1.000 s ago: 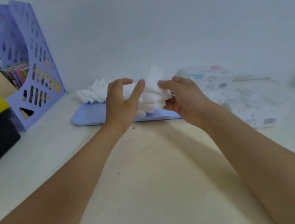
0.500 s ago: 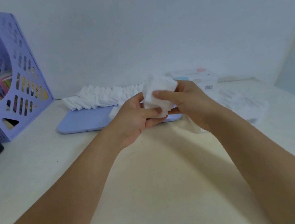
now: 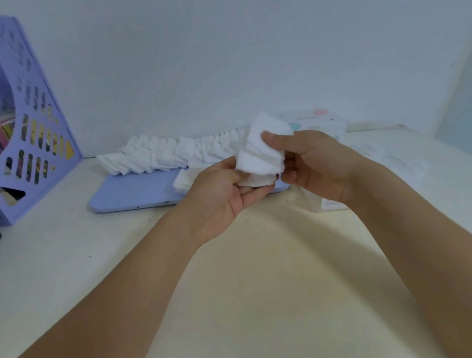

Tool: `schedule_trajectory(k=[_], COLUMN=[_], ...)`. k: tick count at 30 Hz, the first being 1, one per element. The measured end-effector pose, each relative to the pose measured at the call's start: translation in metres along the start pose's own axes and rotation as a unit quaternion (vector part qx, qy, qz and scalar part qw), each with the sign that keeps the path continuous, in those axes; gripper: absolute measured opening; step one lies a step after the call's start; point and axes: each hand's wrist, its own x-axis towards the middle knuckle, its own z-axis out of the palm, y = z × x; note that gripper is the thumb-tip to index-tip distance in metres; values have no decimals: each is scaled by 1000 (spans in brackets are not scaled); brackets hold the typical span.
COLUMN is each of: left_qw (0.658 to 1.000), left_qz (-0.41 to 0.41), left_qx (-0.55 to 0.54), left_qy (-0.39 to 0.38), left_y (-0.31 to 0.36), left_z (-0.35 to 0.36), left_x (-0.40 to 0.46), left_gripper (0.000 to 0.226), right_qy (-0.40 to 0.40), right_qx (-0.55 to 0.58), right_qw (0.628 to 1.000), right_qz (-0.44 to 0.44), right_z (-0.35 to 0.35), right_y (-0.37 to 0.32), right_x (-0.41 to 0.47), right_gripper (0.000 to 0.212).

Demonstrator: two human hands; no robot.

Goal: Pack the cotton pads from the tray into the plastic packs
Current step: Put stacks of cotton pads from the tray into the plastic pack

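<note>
Just in front of the lilac tray [image 3: 130, 192], the left hand [image 3: 225, 197] and right hand [image 3: 313, 167] both grip a stack of cotton pads [image 3: 261, 155]. More pads [image 3: 167, 154] line the tray; plastic packs [image 3: 325, 123] lie beyond its right end.

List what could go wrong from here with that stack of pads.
The stack is fanned and uneven between the right hand and left hand; its lowest pads stick out and might slip onto the table. Squeezing harder to hold them could skew the stack, making it awkward to slide into a pack.
</note>
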Motion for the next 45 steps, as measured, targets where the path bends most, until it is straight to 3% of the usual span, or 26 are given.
schedule_trajectory(k=[6, 10, 18, 23, 27, 32, 37, 45], left_qw=[998, 997, 996, 997, 993, 994, 997, 996], left_qz=[-11, 0, 6, 29, 16, 26, 37, 30], left_qx=[-54, -69, -88, -73, -113, -100, -67, -83], left_qy=[8, 27, 19, 10, 16, 32, 25, 26], left_y=[5, 5, 1, 0, 3, 4, 3, 2], left_z=[4, 3, 4, 7, 7, 8, 9, 12], left_x=[-6, -3, -1, -4, -4, -3, -4, -6], left_gripper=[32, 31, 46, 32, 32, 33, 32, 34], right_qy=[-9, 16, 43, 120, 141, 102, -6, 63], right_qx=[-37, -76, -96, -123, -104, 85, -143, -213], right_qw=[999, 996, 991, 968, 964, 975, 971, 955], right_qz=[-16, -51, -77, -181, -199, -177, -194, -196], right_z=[-2, 2, 2, 5, 5, -7, -4, 1], right_y=[6, 8, 8, 5, 0, -17, -6, 2], right_x=[3, 4, 4, 2, 0, -4, -3, 2], right_gripper=[40, 28, 25, 19, 10, 11, 15, 30])
